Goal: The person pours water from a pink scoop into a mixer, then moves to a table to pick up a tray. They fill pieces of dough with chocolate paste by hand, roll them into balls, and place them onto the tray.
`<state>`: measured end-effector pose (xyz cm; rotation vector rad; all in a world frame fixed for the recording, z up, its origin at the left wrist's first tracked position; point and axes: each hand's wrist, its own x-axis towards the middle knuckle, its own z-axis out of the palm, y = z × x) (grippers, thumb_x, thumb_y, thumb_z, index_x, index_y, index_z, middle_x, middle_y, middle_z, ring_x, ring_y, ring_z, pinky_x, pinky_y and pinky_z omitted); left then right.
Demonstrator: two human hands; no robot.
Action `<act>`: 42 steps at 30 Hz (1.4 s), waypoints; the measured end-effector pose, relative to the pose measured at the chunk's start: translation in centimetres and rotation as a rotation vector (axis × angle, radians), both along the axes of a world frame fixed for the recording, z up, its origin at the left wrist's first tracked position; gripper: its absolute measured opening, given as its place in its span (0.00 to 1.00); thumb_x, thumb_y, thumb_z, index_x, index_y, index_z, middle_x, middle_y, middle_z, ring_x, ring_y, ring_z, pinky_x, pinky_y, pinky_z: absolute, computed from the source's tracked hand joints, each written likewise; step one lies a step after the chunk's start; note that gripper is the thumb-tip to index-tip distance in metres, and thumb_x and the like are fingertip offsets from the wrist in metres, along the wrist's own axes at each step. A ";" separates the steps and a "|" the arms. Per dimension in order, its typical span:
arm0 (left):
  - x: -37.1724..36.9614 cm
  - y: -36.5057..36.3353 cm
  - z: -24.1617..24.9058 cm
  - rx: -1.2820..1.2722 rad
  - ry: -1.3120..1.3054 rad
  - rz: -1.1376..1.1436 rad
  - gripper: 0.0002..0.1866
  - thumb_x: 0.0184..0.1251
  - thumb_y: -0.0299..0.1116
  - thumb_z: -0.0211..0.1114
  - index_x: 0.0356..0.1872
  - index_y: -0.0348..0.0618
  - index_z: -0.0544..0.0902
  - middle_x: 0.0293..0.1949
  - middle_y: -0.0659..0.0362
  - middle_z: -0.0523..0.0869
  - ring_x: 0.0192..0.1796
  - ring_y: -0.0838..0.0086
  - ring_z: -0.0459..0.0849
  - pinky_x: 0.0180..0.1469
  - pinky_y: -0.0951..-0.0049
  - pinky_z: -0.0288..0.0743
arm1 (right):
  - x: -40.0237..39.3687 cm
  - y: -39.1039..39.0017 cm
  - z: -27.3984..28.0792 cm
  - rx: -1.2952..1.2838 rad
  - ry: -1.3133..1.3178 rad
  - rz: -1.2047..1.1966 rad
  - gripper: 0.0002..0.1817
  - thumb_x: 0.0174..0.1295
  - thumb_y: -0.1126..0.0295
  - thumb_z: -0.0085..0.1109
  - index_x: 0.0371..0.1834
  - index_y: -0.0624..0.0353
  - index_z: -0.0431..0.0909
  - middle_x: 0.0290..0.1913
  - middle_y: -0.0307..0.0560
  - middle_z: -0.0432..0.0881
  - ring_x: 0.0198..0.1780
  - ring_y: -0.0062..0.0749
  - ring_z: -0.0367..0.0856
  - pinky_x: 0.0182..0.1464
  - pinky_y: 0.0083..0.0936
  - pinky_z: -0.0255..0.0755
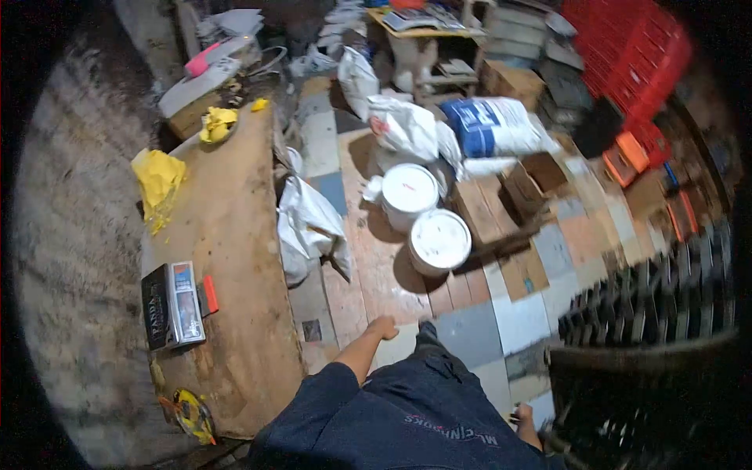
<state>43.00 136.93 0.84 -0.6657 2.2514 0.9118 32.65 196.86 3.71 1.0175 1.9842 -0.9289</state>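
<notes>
My left hand [381, 327] hangs at the end of my outstretched arm, over the tiled floor and in front of the white buckets. It is small and blurred, its fingers are mostly hidden, and no object shows in it. Low on the right, my right hand [527, 424] is beside my body, its fingers slightly apart with nothing visible in them. Nearest to the left hand are a lidded white bucket [440, 241], a second lidded bucket [410, 188] behind it, and a crumpled white sack [309, 223] beside the wooden table.
The wooden table [235, 313] on the left bears a black box [160, 307], yellow material [159, 178] and a tape roll [193, 415]. Beyond the buckets are an open cardboard box [536, 182] and a blue-white sack [493, 125]. Dark ridged machinery [650, 301] stands right; red crates [627, 47] are behind.
</notes>
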 end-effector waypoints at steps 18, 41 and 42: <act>0.3 -34.5 -0.3 0.129 0.178 0.523 0.19 0.60 0.50 0.63 0.35 0.44 0.87 0.35 0.50 0.87 0.40 0.61 0.85 0.45 0.62 0.75 | -34.6 -85.5 -3.1 -0.680 0.712 1.379 0.12 0.58 0.71 0.53 0.43 0.60 0.81 0.22 0.43 0.79 0.20 0.23 0.76 0.24 0.24 0.71; -31.0 -89.9 -5.3 0.101 -0.047 0.628 0.23 0.55 0.51 0.66 0.45 0.45 0.84 0.41 0.48 0.86 0.43 0.54 0.85 0.50 0.60 0.77 | -66.0 -121.3 -13.5 -0.349 0.146 1.346 0.12 0.54 0.60 0.61 0.28 0.58 0.81 0.20 0.46 0.79 0.19 0.33 0.78 0.22 0.31 0.73; -33.0 -92.9 -4.6 0.136 0.054 0.716 0.22 0.55 0.51 0.66 0.44 0.45 0.84 0.40 0.48 0.86 0.42 0.55 0.85 0.50 0.61 0.77 | -67.7 -128.8 -11.5 -0.028 0.247 1.530 0.14 0.55 0.59 0.61 0.26 0.61 0.80 0.18 0.43 0.78 0.17 0.28 0.76 0.20 0.28 0.71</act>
